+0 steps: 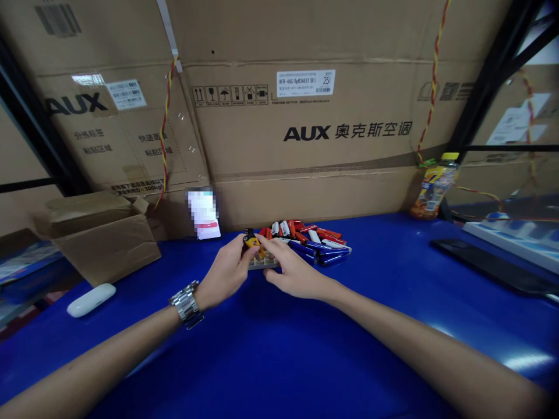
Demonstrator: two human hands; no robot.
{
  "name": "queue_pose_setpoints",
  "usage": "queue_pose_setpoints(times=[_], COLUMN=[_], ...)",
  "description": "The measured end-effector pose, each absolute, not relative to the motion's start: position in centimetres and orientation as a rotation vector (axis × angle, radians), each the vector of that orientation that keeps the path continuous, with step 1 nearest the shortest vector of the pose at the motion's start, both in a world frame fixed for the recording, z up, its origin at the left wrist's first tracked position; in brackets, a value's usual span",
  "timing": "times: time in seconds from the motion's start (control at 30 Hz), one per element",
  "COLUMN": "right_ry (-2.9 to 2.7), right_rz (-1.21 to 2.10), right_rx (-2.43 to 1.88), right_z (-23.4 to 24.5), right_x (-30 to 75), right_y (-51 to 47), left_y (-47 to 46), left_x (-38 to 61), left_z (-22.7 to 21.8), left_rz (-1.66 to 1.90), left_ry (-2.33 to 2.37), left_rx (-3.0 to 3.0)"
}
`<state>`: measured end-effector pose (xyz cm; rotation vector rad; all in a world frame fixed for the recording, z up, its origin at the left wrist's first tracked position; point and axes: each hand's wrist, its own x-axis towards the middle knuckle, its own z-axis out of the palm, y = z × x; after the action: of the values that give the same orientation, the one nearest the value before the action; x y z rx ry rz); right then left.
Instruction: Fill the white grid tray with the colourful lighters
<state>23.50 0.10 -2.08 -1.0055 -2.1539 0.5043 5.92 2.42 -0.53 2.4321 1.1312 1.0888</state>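
Centrally, my left hand (227,270), with a metal watch at its wrist, is closed around a small yellow-and-black item (252,241) whose kind I cannot make out. Under it shows a pale gridded tray (257,265) with small square compartments. My right hand (297,272) grips the tray's right side, thumb low at the near edge and fingers over the top, reaching close to the yellow item. Just behind lies a pile of red and white pieces (301,230) and blue pen-like sticks (321,254). My fingers hide part of the tray.
A lit phone (204,214) leans against the large cardboard box (305,186) at the back. Left are an opened small carton (109,241) and a white case (91,299). Right are a drink bottle (434,189), a black phone-like slab (493,265) and a white strip (515,241).
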Motion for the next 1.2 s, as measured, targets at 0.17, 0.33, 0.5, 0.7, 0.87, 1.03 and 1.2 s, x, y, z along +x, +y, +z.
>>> queue_pose_setpoints(times=[0.17,0.33,0.5,0.7,0.87,1.03,1.2], right_ry=[-2.050,-2.012,-2.060,-2.190,-2.290,-2.407,-2.490], right_rz=[0.404,0.377,0.391,0.263,0.081,-0.071,-0.089], right_rx=[-0.996,-1.068,-1.073,-0.990,-1.083,-1.152,-1.093], right_z=[-1.9,-2.0,-2.2,-2.4,-2.8,-3.4,-3.4], right_x=[24.1,24.7,24.8,24.7,24.7,24.9,25.2], right_y=[0.6,1.2,1.3,1.1,1.0,1.4,1.9], left_y=[3.7,3.8,4.5,5.4,5.1,5.0,5.2], left_x=[4.5,4.0,4.1,4.6,4.3,3.9,3.7], left_z=[-0.3,-0.6,-0.7,-1.0,-0.7,-1.0,-2.2], left_rz=[0.958,0.838,0.749,0.713,0.712,0.766,0.850], left_ry=[1.185,1.244,1.239,1.358,1.393,1.418,1.408], left_rx=[2.537,2.612,2.675,2.630,2.638,2.569,2.566])
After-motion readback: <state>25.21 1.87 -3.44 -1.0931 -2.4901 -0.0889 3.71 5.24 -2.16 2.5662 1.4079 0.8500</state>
